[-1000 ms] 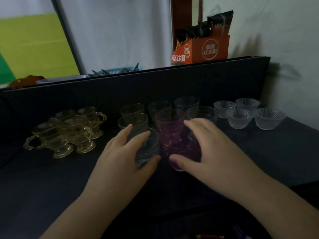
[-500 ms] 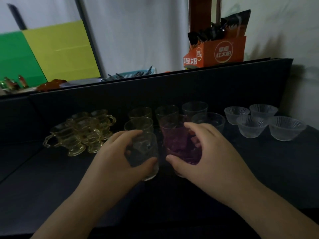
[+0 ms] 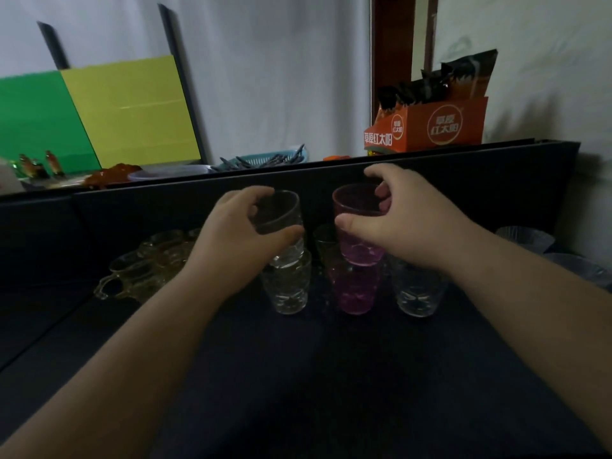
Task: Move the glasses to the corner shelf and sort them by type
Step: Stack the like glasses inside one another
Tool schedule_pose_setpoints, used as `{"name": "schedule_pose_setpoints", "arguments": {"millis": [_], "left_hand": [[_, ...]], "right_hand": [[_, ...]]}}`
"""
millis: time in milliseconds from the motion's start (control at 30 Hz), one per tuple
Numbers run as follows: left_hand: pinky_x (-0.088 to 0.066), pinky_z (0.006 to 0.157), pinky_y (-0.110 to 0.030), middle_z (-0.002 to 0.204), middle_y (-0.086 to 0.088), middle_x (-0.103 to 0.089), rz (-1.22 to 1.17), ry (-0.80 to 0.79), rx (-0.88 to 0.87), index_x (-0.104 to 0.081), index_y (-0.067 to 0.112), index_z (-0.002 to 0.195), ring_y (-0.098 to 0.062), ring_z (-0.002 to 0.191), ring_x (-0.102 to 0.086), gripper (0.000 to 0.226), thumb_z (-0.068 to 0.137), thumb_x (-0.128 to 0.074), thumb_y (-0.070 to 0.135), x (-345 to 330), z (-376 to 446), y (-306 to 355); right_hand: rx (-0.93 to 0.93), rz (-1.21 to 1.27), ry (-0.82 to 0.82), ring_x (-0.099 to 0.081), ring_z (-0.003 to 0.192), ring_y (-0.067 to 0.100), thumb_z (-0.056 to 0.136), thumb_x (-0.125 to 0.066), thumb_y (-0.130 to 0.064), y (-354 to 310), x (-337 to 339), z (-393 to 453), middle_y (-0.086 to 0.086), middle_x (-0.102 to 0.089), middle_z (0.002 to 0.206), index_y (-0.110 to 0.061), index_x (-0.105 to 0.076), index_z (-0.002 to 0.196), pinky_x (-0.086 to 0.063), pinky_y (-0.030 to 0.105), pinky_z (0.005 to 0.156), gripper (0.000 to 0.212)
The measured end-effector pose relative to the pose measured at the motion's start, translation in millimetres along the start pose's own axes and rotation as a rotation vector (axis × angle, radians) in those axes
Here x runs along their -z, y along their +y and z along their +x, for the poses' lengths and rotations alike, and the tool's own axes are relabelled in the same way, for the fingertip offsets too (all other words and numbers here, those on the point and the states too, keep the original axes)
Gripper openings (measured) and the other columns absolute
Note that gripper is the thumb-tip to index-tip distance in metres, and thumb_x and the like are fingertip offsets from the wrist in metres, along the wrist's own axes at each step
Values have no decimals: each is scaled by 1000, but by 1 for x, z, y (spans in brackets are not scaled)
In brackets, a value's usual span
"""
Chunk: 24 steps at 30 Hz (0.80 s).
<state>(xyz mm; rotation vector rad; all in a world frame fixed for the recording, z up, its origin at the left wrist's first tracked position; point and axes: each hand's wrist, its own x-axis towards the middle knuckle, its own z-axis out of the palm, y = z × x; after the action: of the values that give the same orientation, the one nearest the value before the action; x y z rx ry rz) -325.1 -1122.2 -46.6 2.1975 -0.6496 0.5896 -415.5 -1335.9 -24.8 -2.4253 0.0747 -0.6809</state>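
My left hand [image 3: 235, 233] grips a clear tumbler [image 3: 281, 220] lifted above the dark shelf top [image 3: 298, 376]. My right hand [image 3: 407, 223] holds a purple tumbler [image 3: 357, 226], also raised. Below them stand a clear tumbler [image 3: 287, 286], a second purple tumbler [image 3: 356, 289] and another clear tumbler [image 3: 415, 291]. More tumblers behind are mostly hidden by my hands. A cluster of amber handled cups [image 3: 145, 266] sits to the left. Ribbed clear bowls [image 3: 526, 238] show at the right edge.
A dark back panel [image 3: 480, 183] rises behind the glasses. On the ledge above it sit an orange carton [image 3: 427, 127] with dark packets, a blue basket [image 3: 265, 159] of utensils and a plate with red food [image 3: 112, 172]. A white wall closes the right side.
Both hands have lifted their tumblers up off the shelf top, away from the group. The view has tilted upward, showing more of the wall and ledge.
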Motion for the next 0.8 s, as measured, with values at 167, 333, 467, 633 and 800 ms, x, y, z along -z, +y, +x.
{"name": "schedule_pose_setpoints", "arguments": {"millis": [167,333,467,633,800], "left_hand": [[-44,86,-21,118,10,-47,95,-145,-6,-54,32,133,-4,101,-52,76,66,-79,57,-18,-5,-17],[-37,81,-12,124,12,-43,105,-235,27,-49,35,136,-3,108,-48,77,68,-75,59,-21,-15,-27],[-39,89,-18,131,12,-42,111,-274,42,-45,39,138,-4,115,-46,84,63,-69,69,-13,-21,-29],[-38,94,-19,138,15,-36,124,-359,74,-37,40,144,-2,121,-42,107,49,-50,87,-4,-29,-20],[-39,93,-27,137,8,-49,-42,-320,162,-46,31,143,-7,117,-49,93,65,-37,81,9,-10,-10]], "right_hand": [[-42,-121,-163,-49,127,22,71,-76,-61,10,-21,12,3,-39,148,-26,-31,153,-48,40,100,100],[-48,-245,-287,-45,134,23,70,-72,-70,15,-35,9,3,-38,152,-24,-27,154,-45,42,105,106],[-30,-293,-316,-46,131,21,69,-69,-75,15,-36,6,1,-41,149,-24,-31,153,-44,39,104,104],[29,-297,-386,-39,134,14,64,-69,-78,13,-28,-2,-8,-35,148,-33,-23,154,-41,36,107,111],[22,-225,-372,-31,136,-1,56,-66,-82,40,14,-23,-22,-24,150,-44,-16,153,-33,28,113,116]]}}
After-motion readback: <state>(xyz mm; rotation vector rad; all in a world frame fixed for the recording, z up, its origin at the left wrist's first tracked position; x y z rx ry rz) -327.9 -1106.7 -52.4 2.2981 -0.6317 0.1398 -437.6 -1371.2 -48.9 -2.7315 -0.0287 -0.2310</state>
